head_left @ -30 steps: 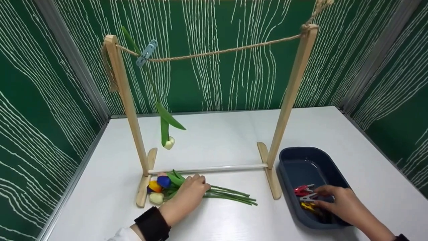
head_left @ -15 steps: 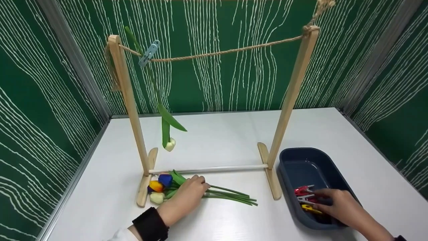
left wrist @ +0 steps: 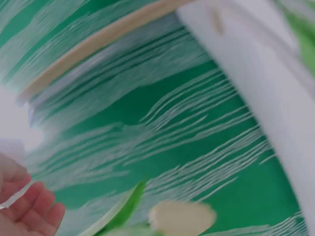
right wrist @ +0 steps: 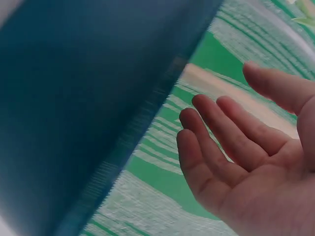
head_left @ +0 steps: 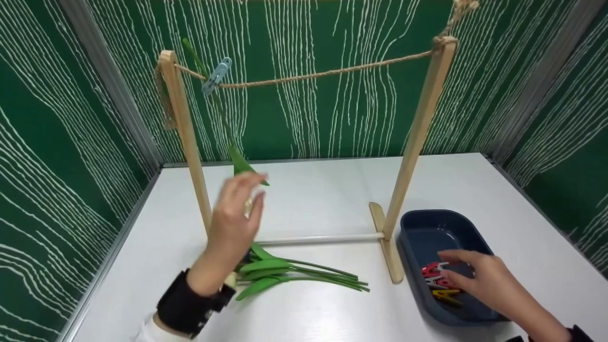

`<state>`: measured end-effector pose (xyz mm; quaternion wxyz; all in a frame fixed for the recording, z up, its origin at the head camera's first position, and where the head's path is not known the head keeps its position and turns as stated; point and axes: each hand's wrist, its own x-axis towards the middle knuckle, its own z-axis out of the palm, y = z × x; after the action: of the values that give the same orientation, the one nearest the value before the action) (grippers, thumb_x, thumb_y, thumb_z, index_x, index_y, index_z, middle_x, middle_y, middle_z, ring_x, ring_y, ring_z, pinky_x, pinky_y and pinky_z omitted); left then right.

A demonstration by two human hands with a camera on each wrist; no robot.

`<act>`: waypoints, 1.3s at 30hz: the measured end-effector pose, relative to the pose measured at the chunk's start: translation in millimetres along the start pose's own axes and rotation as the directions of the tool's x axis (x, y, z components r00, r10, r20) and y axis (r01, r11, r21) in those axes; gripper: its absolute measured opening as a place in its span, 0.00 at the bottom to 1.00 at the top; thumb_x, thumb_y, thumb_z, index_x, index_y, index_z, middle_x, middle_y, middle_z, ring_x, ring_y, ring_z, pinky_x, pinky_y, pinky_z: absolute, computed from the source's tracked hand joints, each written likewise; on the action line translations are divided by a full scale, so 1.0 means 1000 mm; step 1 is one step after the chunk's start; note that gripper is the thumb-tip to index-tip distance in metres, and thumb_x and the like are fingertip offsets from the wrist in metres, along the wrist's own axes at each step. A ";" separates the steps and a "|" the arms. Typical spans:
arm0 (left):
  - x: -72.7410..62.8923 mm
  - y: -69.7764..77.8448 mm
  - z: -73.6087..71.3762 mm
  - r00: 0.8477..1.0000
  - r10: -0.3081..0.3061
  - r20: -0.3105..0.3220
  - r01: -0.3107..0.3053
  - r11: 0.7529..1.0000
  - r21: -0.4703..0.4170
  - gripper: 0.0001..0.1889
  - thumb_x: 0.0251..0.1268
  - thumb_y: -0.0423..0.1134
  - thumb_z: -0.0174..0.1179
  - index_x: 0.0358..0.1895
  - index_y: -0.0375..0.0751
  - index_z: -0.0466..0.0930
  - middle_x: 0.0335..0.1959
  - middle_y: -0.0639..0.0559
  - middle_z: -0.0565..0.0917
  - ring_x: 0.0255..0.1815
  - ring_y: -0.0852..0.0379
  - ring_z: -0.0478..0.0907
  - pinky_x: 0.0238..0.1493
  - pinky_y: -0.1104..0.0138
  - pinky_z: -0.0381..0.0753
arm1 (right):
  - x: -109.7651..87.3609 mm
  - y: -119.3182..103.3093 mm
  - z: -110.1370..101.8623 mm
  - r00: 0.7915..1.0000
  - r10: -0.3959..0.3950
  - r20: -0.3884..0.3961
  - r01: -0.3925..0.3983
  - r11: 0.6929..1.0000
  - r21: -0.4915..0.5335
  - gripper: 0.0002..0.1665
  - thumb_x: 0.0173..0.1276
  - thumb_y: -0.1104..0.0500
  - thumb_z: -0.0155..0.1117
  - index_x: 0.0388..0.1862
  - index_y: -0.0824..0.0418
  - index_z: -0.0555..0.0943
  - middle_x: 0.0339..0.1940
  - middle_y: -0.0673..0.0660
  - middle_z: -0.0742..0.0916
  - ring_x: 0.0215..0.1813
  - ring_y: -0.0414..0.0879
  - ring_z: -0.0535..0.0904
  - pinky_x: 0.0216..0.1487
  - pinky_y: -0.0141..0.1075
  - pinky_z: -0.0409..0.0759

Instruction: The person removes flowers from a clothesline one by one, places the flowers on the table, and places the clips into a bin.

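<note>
My left hand (head_left: 232, 213) is raised in front of a hanging tulip (head_left: 240, 159), its fingers and thumb spread apart with nothing between them. A light blue clothespin (head_left: 217, 76) clips the tulip's stem to the rope (head_left: 304, 77), flower downward and mostly hidden behind the hand. Below lies a bunch of tulips (head_left: 266, 268) on the table, the blooms covered by my left wrist. My right hand (head_left: 484, 275) hovers over the dark blue bin (head_left: 439, 218), thumb and fingers parted and holding nothing. Red clothespins (head_left: 431, 270) and a yellow clothespin (head_left: 445, 295) lie in the bin near its fingertips.
A wooden frame with a left post (head_left: 186, 128) and a right post (head_left: 420, 128) carries the rope. A white rod (head_left: 318, 238) joins the posts low down. Green walls (head_left: 342, 114) with white streaks stand behind and beside the white table (head_left: 318, 194).
My left hand has left the tulip bunch and risen toward the hanging tulip. My right hand has lifted slightly off the clothespins, its thumb and fingers parted.
</note>
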<state>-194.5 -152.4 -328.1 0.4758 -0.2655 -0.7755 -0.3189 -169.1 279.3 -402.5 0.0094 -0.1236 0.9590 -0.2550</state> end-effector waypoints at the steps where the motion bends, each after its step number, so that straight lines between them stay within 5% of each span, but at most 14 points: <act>1: 0.008 -0.001 -0.003 0.998 -0.024 -0.051 0.023 1.000 -0.007 0.18 0.56 0.22 0.61 0.51 0.35 0.78 0.48 0.42 0.78 0.52 0.48 0.74 0.55 0.65 0.75 | 0.001 -0.005 -0.002 1.000 -0.023 -0.019 0.023 1.000 0.002 0.23 0.61 0.54 0.69 0.53 0.63 0.81 0.50 0.62 0.84 0.50 0.57 0.80 0.45 0.47 0.81; 4: 0.028 -0.004 -0.008 0.983 -0.108 -0.147 0.108 0.994 -0.011 0.19 0.60 0.24 0.59 0.55 0.35 0.75 0.54 0.42 0.75 0.58 0.49 0.70 0.54 0.64 0.74 | 0.005 -0.022 -0.007 0.990 -0.116 -0.073 0.116 0.993 -0.010 0.22 0.60 0.54 0.69 0.51 0.62 0.81 0.49 0.60 0.84 0.51 0.56 0.80 0.45 0.47 0.81; 7: 0.039 -0.008 -0.009 0.964 -0.202 -0.172 0.203 0.979 -0.015 0.22 0.63 0.27 0.58 0.61 0.36 0.71 0.61 0.43 0.69 0.63 0.53 0.65 0.53 0.64 0.73 | 0.012 -0.042 -0.013 0.968 -0.220 -0.124 0.218 0.975 -0.034 0.20 0.60 0.56 0.70 0.51 0.61 0.82 0.48 0.58 0.85 0.50 0.54 0.81 0.44 0.46 0.81; 12: 0.048 -0.017 0.000 0.933 -0.341 -0.119 0.336 0.940 -0.060 0.28 0.67 0.31 0.55 0.69 0.37 0.60 0.68 0.44 0.61 0.65 0.57 0.61 0.58 0.65 0.70 | 0.024 -0.080 -0.019 0.881 -0.417 -0.224 0.404 0.909 -0.105 0.19 0.56 0.63 0.72 0.48 0.59 0.83 0.45 0.52 0.86 0.47 0.47 0.82 0.42 0.44 0.82; 16: 0.050 -0.027 0.007 0.902 -0.419 -0.101 0.409 0.906 -0.107 0.29 0.68 0.31 0.53 0.70 0.37 0.57 0.66 0.44 0.65 0.63 0.56 0.66 0.59 0.67 0.71 | 0.037 -0.115 -0.027 0.786 -0.555 -0.271 0.545 0.830 -0.120 0.20 0.56 0.65 0.72 0.49 0.57 0.83 0.43 0.50 0.86 0.45 0.44 0.82 0.41 0.41 0.82; 22: 0.049 -0.041 0.008 0.868 -0.474 -0.151 0.448 0.877 -0.174 0.19 0.68 0.30 0.55 0.61 0.35 0.70 0.47 0.47 0.80 0.48 0.59 0.76 0.50 0.68 0.77 | 0.066 -0.173 -0.048 0.600 -0.742 -0.299 0.744 0.655 -0.131 0.20 0.57 0.66 0.69 0.50 0.63 0.81 0.47 0.54 0.85 0.51 0.47 0.79 0.49 0.38 0.79; 24: 0.048 -0.043 0.008 0.860 -0.486 -0.156 0.461 0.871 -0.173 0.15 0.67 0.31 0.56 0.56 0.35 0.74 0.44 0.47 0.81 0.44 0.59 0.77 0.47 0.67 0.78 | 0.075 -0.192 -0.057 0.556 -0.770 -0.314 0.778 0.615 -0.129 0.19 0.59 0.66 0.68 0.50 0.64 0.81 0.48 0.55 0.85 0.52 0.48 0.79 0.51 0.37 0.78; 30: 0.044 -0.044 0.007 0.845 -0.508 -0.167 0.491 0.861 -0.132 0.13 0.66 0.34 0.58 0.52 0.36 0.77 0.44 0.47 0.82 0.42 0.59 0.77 0.44 0.65 0.79 | 0.107 -0.245 -0.084 0.387 -0.822 -0.418 0.859 0.486 -0.161 0.17 0.62 0.66 0.65 0.51 0.66 0.79 0.51 0.57 0.84 0.57 0.50 0.76 0.60 0.39 0.72; 33: 0.043 -0.044 0.008 0.851 -0.497 -0.171 0.482 0.867 -0.127 0.12 0.66 0.34 0.58 0.51 0.35 0.78 0.43 0.46 0.82 0.42 0.59 0.76 0.43 0.64 0.79 | 0.125 -0.267 -0.098 0.322 -0.817 -0.478 0.867 0.457 -0.199 0.17 0.63 0.65 0.64 0.51 0.66 0.79 0.52 0.58 0.83 0.59 0.49 0.75 0.63 0.39 0.68; 35: 0.044 -0.043 0.009 0.855 -0.490 -0.172 0.473 0.871 -0.129 0.12 0.66 0.34 0.58 0.50 0.35 0.78 0.42 0.47 0.82 0.41 0.59 0.76 0.43 0.64 0.79 | 0.137 -0.281 -0.108 0.327 -0.811 -0.485 0.836 0.488 -0.253 0.17 0.67 0.61 0.62 0.53 0.65 0.79 0.54 0.57 0.83 0.61 0.47 0.73 0.65 0.37 0.65; 36: 0.044 -0.043 0.009 0.856 -0.487 -0.171 0.470 0.873 -0.135 0.12 0.66 0.34 0.58 0.50 0.35 0.78 0.42 0.47 0.82 0.42 0.59 0.77 0.43 0.64 0.79 | 0.143 -0.288 -0.112 0.354 -0.800 -0.485 0.811 0.521 -0.268 0.18 0.68 0.59 0.61 0.54 0.64 0.79 0.55 0.56 0.82 0.62 0.46 0.72 0.65 0.35 0.64; 39: 0.045 -0.043 0.011 0.864 -0.475 -0.168 0.456 0.879 -0.142 0.12 0.66 0.33 0.58 0.50 0.35 0.78 0.42 0.48 0.82 0.42 0.59 0.77 0.42 0.65 0.78 | 0.157 -0.309 -0.122 0.491 -0.742 -0.457 0.708 0.645 -0.286 0.24 0.70 0.50 0.58 0.59 0.61 0.76 0.60 0.53 0.79 0.63 0.41 0.70 0.63 0.29 0.64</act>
<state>-249.7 -167.6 -301.6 0.4458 -0.0602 -0.7490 -0.4866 -259.7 41.6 -137.9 -0.3706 -0.4385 0.7859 -0.2297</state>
